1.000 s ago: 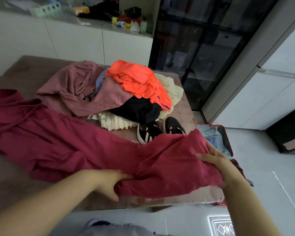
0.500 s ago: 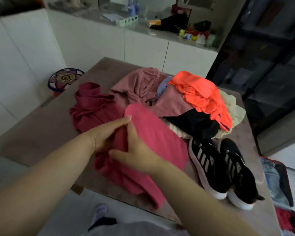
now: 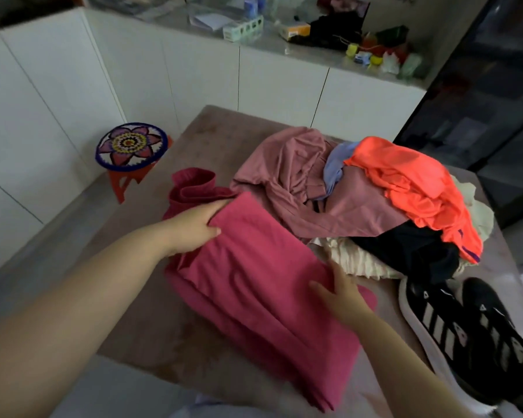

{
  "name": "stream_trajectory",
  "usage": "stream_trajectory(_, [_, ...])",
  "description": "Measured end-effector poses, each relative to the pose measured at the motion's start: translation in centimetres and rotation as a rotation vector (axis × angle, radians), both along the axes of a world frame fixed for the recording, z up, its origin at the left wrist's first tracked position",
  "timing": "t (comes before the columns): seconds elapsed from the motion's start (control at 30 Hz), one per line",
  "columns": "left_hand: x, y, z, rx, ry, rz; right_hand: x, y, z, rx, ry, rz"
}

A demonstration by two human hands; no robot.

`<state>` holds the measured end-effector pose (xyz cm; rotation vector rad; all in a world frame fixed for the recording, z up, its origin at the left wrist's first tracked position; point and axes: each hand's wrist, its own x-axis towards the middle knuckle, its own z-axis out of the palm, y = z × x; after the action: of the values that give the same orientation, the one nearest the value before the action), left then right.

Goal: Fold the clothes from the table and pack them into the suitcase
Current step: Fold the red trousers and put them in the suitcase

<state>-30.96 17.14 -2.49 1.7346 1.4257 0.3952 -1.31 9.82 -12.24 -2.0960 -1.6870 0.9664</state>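
Note:
A crimson red garment [image 3: 254, 282] lies folded over on the brown table [image 3: 221, 131] in front of me. My left hand [image 3: 194, 227] pinches its far left corner between thumb and fingers, beside the bunched-up waist end [image 3: 194, 185]. With fingers spread, my right hand [image 3: 341, 292] rests flat on the garment's right edge. Behind it sits a heap of clothes: a dusty pink piece [image 3: 296, 182], an orange top [image 3: 411, 182], a black piece [image 3: 411, 251] and a cream one [image 3: 360, 262]. The suitcase is out of view.
A pair of black sneakers with white stripes [image 3: 465, 336] stands at the table's right front, close to my right forearm. A small stool with a flower-patterned seat [image 3: 132, 146] is on the floor to the left. White cabinets with a cluttered counter [image 3: 284, 34] run behind.
The red garment, spread long across the table a second ago, has been folded over onto itself. My hands then moved apart: left to the far corner, right to the right edge.

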Motion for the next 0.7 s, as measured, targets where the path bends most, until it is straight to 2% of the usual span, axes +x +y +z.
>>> stream_trajectory(0.1, [-1.8,4.1,-2.2,0.112,0.316,-0.064,-1.5,-0.9,-1.3,0.014,-0.261,0.034])
stream_trajectory(0.17, [-2.5,5.7,-4.5,0.105,0.635,-0.131,-2.7,-2.0,-1.7,0.027,-0.330,0.035])
stream_trajectory(0.23, [-3.1,6.8,-6.3,0.120,0.787,-0.121,-4.0,-3.7,-1.9,0.073,-0.336,0.025])
stream_trajectory(0.33, [-4.3,8.7,-7.7,0.113,0.748,0.068,-5.0,-6.0,-2.6,0.108,-0.288,-0.120])
stream_trajectory(0.47, [-7.7,11.3,-9.3,0.026,0.578,0.334,-3.5,-7.9,-3.1,0.053,-0.177,-0.667])
stream_trajectory(0.53, [-9.3,12.1,-9.7,-0.030,0.430,0.470,-2.5,-8.1,-3.2,-0.006,-0.118,-0.818])
stream_trajectory(0.63, [-11.0,12.0,-10.4,-0.156,0.375,0.546,-2.4,-7.6,-3.3,-0.065,0.033,-0.811])
stream_trajectory(0.7, [-12.0,11.6,-11.4,-0.191,0.345,0.536,-2.7,-7.2,-3.3,-0.041,0.053,-0.754])
